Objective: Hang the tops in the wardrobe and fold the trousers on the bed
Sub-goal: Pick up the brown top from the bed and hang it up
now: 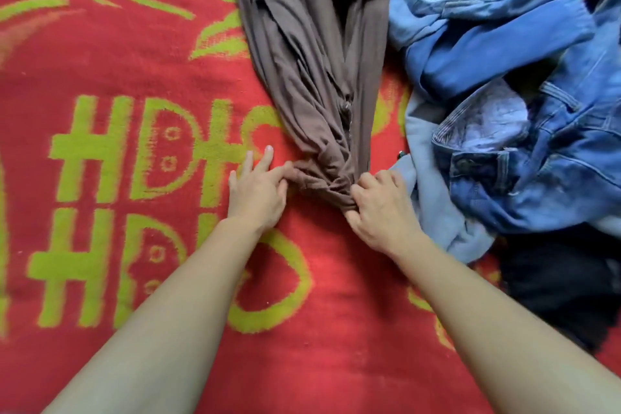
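At the near edge of the bed, on a red woven blanket with green lettering [111, 54], the person's two forearms reach in. The left hand [257, 191] pinches the bunched end of a long brown garment of soft knit cloth [312, 60] between thumb and forefinger, its other fingers [267, 155] lying straight on the blanket. The right hand [379, 208] has its fingers curled tight into the same gathered end. The brown garment, probably trousers with the waist nearest the person, stretches away up the bed, creased and twisted along its length.

Just beside the right hand lies a pale grey-blue fleece garment [433, 212], with a black cloth heap [564, 286] nearer the edge and a pile of blue denim jeans [521, 161] beyond.

The risk is folding before the cloth is flat: with the waist so bunched, any fold would lock in the twists. Spreading it rightward could also snag or drag the fleece garment, since they nearly touch.
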Action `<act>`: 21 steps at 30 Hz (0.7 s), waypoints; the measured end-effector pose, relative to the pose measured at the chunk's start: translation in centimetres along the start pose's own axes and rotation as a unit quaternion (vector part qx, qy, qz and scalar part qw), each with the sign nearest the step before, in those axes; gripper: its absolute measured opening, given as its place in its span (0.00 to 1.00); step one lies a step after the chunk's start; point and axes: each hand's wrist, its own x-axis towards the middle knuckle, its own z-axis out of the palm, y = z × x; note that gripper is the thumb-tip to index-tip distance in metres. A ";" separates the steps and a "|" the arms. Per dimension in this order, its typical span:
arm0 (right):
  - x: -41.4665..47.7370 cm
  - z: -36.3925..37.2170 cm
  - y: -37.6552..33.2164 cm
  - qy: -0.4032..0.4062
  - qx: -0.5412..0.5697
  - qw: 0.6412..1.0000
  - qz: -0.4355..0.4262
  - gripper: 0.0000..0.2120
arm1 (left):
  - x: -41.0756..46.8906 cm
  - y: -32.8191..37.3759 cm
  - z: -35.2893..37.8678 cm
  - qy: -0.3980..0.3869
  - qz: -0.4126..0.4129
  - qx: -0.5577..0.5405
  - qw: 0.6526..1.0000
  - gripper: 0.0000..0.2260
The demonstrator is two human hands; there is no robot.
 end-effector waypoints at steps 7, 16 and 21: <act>-13.8 1.1 -3.4 -0.071 0.055 0.996 -0.015 0.15 | -11.0 -0.4 3.3 -0.039 -0.002 -0.057 0.998 0.11; -26.4 1.5 -1.8 -0.204 0.201 0.957 0.045 0.18 | -16.7 5.5 4.0 0.008 -0.333 -0.492 0.804 0.17; -27.7 0.0 -0.4 -0.158 0.223 0.961 0.050 0.11 | -16.3 7.9 2.6 -0.101 -0.318 -0.579 0.744 0.27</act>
